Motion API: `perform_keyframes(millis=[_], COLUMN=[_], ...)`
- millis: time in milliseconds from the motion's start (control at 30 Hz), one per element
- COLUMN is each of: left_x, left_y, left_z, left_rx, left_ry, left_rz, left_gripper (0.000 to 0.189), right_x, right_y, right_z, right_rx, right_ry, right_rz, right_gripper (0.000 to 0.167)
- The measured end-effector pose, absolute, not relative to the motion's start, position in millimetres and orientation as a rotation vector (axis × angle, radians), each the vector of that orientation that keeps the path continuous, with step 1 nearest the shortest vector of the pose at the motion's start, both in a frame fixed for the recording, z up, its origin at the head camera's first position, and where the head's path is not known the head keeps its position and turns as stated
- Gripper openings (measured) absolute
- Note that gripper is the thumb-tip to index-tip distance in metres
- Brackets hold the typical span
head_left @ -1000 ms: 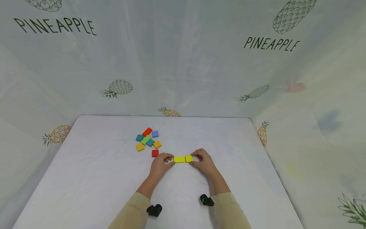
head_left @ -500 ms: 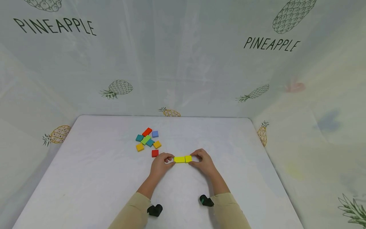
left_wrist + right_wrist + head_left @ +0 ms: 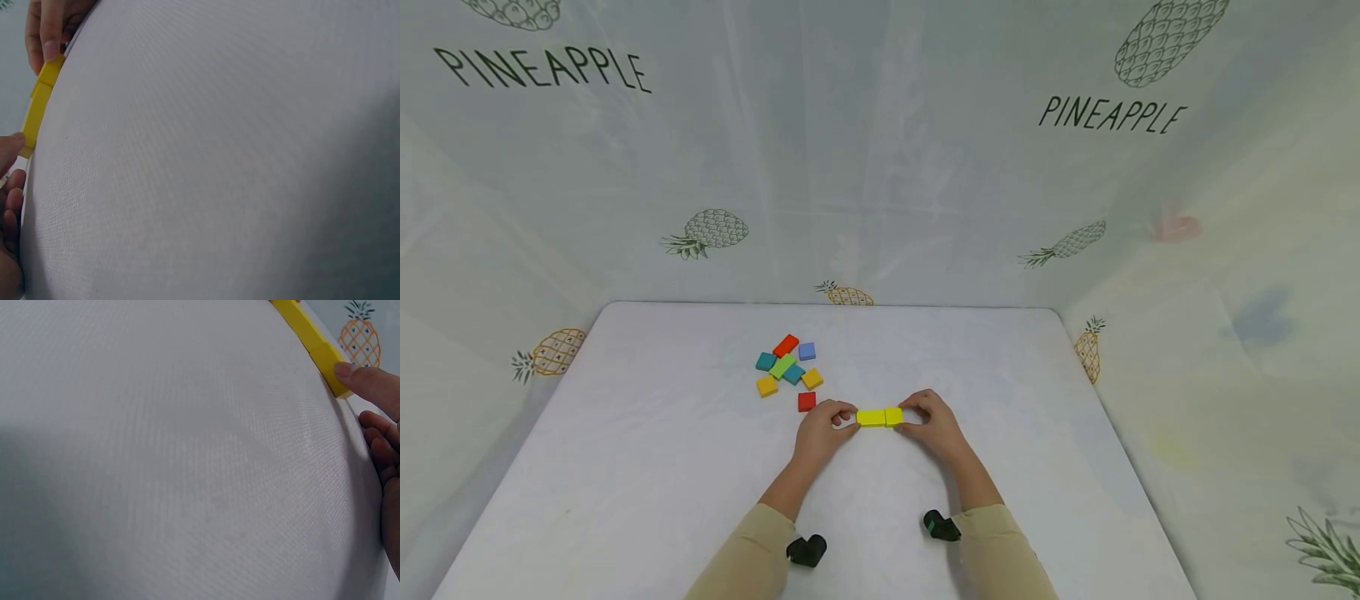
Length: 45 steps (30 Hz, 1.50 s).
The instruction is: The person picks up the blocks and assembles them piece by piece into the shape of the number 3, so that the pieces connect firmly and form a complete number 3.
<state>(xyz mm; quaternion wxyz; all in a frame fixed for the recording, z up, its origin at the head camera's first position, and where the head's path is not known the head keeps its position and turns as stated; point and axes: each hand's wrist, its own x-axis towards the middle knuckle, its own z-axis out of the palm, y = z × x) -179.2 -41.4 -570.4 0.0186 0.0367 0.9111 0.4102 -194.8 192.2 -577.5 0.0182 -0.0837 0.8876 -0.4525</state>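
Two yellow blocks lie end to end on the white table, a longer block (image 3: pixel 870 418) on the left and a shorter block (image 3: pixel 893 417) on the right. My left hand (image 3: pixel 822 432) pinches the outer end of the longer block between thumb and finger. At the other end, my right hand (image 3: pixel 934 425) pinches the shorter block the same way. In the left wrist view the longer block (image 3: pixel 36 117) meets the shorter one with a thin seam. The right wrist view shows my thumb pressed on the side of the shorter block (image 3: pixel 329 365).
Beyond my left hand lies a loose group of blocks: an orange-red block (image 3: pixel 786 345), a green block (image 3: pixel 783 367), a blue-violet block (image 3: pixel 807 351), plus teal and amber ones. A red block (image 3: pixel 807 402) sits close to my left fingers. A pineapple-print curtain (image 3: pixel 880 167) surrounds the table (image 3: pixel 662 458).
The small gap between the two yellow blocks has closed. My right hand has shifted the shorter block slightly left against the longer one; the loose blocks stay put.
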Motion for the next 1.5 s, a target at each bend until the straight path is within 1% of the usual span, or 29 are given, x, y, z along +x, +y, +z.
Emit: perform_keyframes(millis=[867, 1233, 1367, 1500], left_x=[-176.0, -178.6, -181.6, -182.2], left_y=[-42.6, -48.2, -56.2, -68.0], left_z=[-560.2, -562.5, -560.7, -548.6], left_rx=[0.111, 0.130, 0.127, 0.088], left_ry=[2.822, 2.663, 2.629, 2.643], left_rz=[1.271, 1.425, 1.472, 1.519], left_gripper=[0.026, 0.041, 0.044, 0.046], right_x=[-193.2, -195.6, -199.2, -203.8], right_y=[190.5, 191.8, 184.3, 167.6], right_z=[-572.4, -567.6, -557.3, -543.3], right_rx=[-0.273, -0.246, -0.263, -0.324], right_ry=[2.750, 2.699, 2.697, 2.679], right_rz=[-1.412, -1.423, -1.440, -1.464], right_gripper=[0.027, 0.034, 0.037, 0.039])
